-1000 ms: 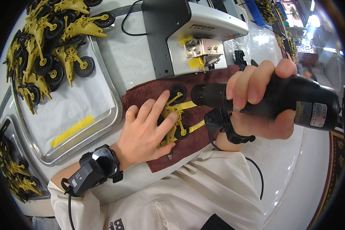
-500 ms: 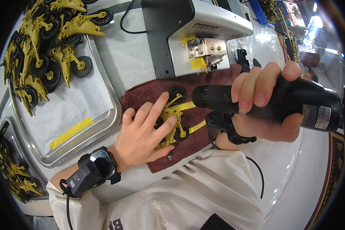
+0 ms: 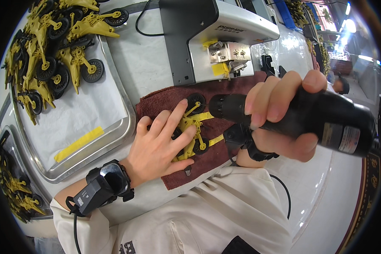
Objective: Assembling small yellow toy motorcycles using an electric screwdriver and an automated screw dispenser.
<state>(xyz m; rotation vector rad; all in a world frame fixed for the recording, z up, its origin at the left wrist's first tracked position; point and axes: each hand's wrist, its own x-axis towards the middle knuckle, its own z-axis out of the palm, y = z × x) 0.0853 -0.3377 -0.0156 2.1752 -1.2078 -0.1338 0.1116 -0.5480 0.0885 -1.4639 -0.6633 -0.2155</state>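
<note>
A yellow toy motorcycle [image 3: 191, 125] with black spoked wheels lies on a dark red towel [image 3: 233, 86]. My left hand [image 3: 157, 144] presses it against the cloth, fingers spread over the body and one fingertip at the far wheel. Part of the toy is hidden under that hand. My right hand [image 3: 279, 101] is wrapped round a black electric screwdriver [image 3: 338, 112], held level. Its nose points left at the hub of the far wheel, and the thin bit seems to meet the hub; exact contact is hard to see. Yellow tape strips [image 3: 216, 140] run across the towel beside the toy.
A grey machine [image 3: 224, 29] with a metal fixture stands behind the towel. On the left, a metal tray [image 3: 118, 139] lined with white paper holds a heap of similar toy motorcycles [image 3: 40, 46]. Another tray of them [image 3: 21, 186] sits nearer. Cables trail from both wrist devices.
The screwdriver and my right hand have shifted slightly left, and its rear end has tipped a little downward. My left hand and the toy motorcycle stay almost in place.
</note>
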